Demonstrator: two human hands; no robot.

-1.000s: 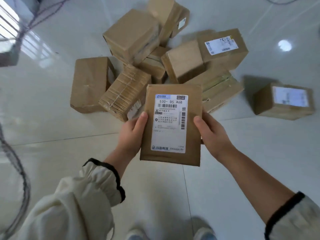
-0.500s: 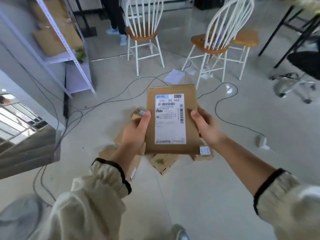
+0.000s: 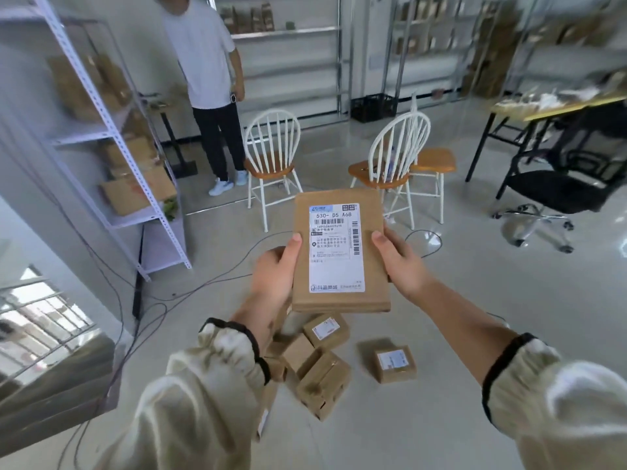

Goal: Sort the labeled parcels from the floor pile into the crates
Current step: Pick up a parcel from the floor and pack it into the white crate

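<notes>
Down by your feet, the floor pile (image 3: 322, 364) holds several small brown boxes, some w/ white labels up, so most sorting looks undone. Above it, your left hand (image 3: 274, 273) and right hand (image 3: 400, 262) grip one flat parcel (image 3: 339, 300) by its long edges, thumbs curled over the front, fingers behind. It's off the floor, face up to you: thin brown cardboard, bottom edge slightly creased, label (image 3: 336, 247) reading 530- D5 A68 w/ barcodes. Farther off, a black crate (image 3: 373, 108) sits by the back wall; contents can't be told.

white label (image 3: 336, 247) on held brown parcel (image 3: 373, 283), top line "530- D5 A68"
</notes>
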